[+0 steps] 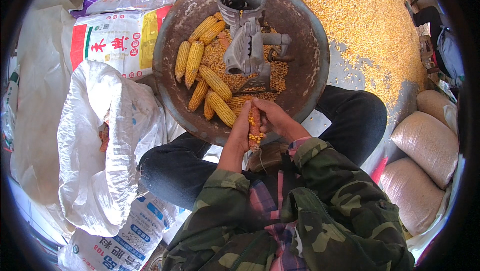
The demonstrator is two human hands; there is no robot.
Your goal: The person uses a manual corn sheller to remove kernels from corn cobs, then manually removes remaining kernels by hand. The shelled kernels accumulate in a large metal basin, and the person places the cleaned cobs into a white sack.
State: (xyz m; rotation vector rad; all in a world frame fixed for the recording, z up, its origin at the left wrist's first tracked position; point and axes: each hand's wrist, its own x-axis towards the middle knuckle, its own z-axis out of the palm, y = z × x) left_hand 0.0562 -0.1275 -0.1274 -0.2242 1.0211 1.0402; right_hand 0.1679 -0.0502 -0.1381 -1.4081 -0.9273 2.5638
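Note:
Between my two hands is a mostly stripped corn cob [254, 121], reddish, with a few yellow kernels left near its lower end. My left hand [240, 132] grips it from the left, my right hand [277, 117] from the right, thumbs meeting at its top. They are over the near rim of a round, rusty metal basin [307, 61] between my knees. A grey cast-metal hand corn sheller [245, 46] stands in the basin, its round spout at the far side. Several full yellow ears of corn [215, 83] lie left of it, on loose kernels [279, 74].
A wide spread of corn kernels [360, 16] covers the floor at far right. An open white woven sack [123, 158] holding reddish cobs [104, 138] stands at left. Printed bags [112, 42] lie behind it. Filled sacks [412, 192] sit at right.

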